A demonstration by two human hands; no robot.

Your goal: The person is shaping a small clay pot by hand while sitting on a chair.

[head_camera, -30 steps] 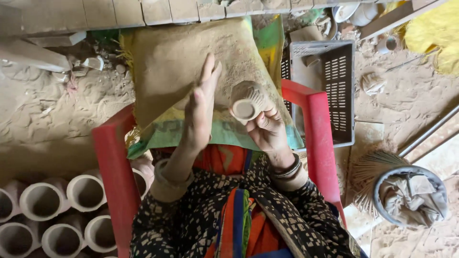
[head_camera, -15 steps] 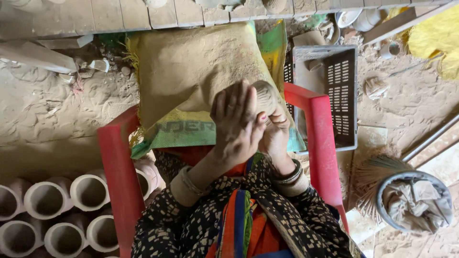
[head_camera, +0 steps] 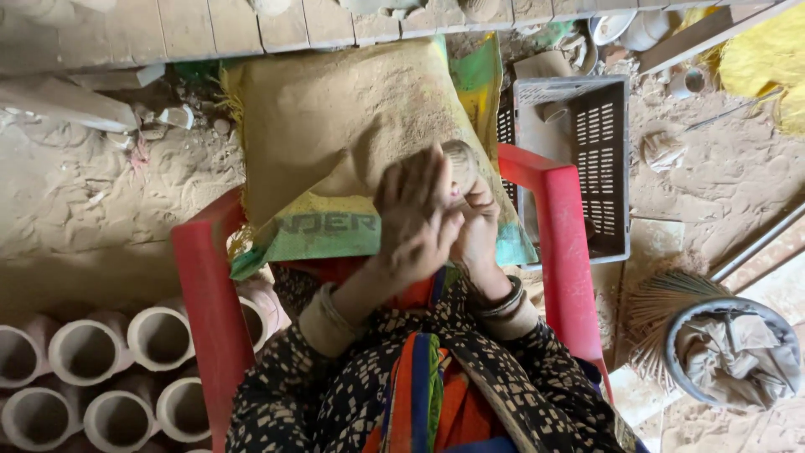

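Dark sleeves (head_camera: 335, 369) speckled with pale flecks, tan cuffs. Orange, green and blue striped cloth (head_camera: 432, 390) down the front. Bangles (head_camera: 503, 298) on the right wrist.
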